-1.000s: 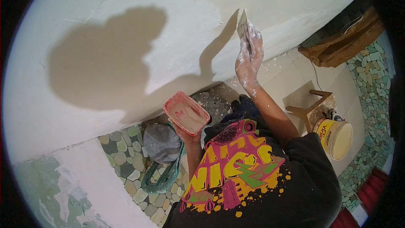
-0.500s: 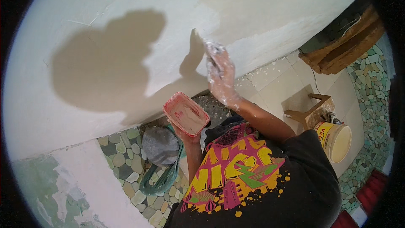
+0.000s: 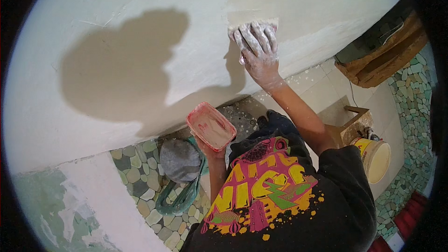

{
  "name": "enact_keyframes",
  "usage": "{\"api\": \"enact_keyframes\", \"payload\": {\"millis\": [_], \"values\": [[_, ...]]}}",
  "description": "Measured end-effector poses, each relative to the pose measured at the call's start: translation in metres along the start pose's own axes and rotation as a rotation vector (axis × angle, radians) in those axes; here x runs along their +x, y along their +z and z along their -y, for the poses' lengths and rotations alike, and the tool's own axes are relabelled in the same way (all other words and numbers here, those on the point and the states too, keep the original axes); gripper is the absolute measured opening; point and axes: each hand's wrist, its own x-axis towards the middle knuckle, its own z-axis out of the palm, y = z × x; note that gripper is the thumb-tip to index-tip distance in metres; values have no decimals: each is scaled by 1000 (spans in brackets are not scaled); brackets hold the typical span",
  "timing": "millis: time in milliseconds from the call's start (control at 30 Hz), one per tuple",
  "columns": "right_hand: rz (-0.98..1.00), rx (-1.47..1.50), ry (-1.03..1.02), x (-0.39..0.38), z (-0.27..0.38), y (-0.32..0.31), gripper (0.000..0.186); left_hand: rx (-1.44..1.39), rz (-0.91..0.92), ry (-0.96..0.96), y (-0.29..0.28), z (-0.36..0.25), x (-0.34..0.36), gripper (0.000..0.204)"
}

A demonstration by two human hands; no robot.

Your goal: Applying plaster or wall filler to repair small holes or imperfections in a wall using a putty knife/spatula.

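Note:
My right hand [image 3: 259, 56], coated with white powder and paste, grips a flat putty scraper [image 3: 275, 22] against the white wall [image 3: 317, 14], where a beige patch shows round its edge; the fingers mostly hide the tool. My left hand [image 3: 207, 151] holds a red rectangular plastic tub [image 3: 211, 126] with beige paste inside, below my right hand and just out from the wall. My shadow falls on the wall to the left.
A wooden stool [image 3: 350, 128] and a yellow-labelled bucket [image 3: 375, 161] stand at right. A brown draped object [image 3: 382, 60] lies at upper right. A grey round object [image 3: 179, 158] and green hose-like coil [image 3: 172, 200] sit on pebble tiling [image 3: 144, 168] at lower left.
My right hand swung down and left with the scraper, then moved up and right, flattening against the wall. The left hand with the tub has stayed nearly in place.

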Motion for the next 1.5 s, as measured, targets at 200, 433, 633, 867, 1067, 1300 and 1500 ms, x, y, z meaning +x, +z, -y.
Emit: {"api": "enact_keyframes", "payload": {"millis": [200, 433, 633, 867, 1067, 1300, 1500], "values": [[317, 20, 158, -84, -5, 15, 66, -6, 22, -19, -1, -5, 5, 61], [-190, 938, 886, -61, -11, -14, 50, 30, 17, -24, 9, -4, 3, 61], [-275, 474, 575, 5, -25, -43, 43, 17, 15, 2, -1, -3, 1, 61], [-367, 682, 546, 24, 64, -15, 58, -55, 1, -23, 13, -2, -7, 59], [-187, 783, 478, 17, 91, -25, 66, 26, -7, -36, 15, -2, -5, 59], [-325, 996, 602, 5, 57, -33, 53, 57, -39, -11, 3, 1, 4, 61], [-398, 572, 774, -2, -40, -44, 45, -34, -28, -5, -10, -2, -1, 65]]}}
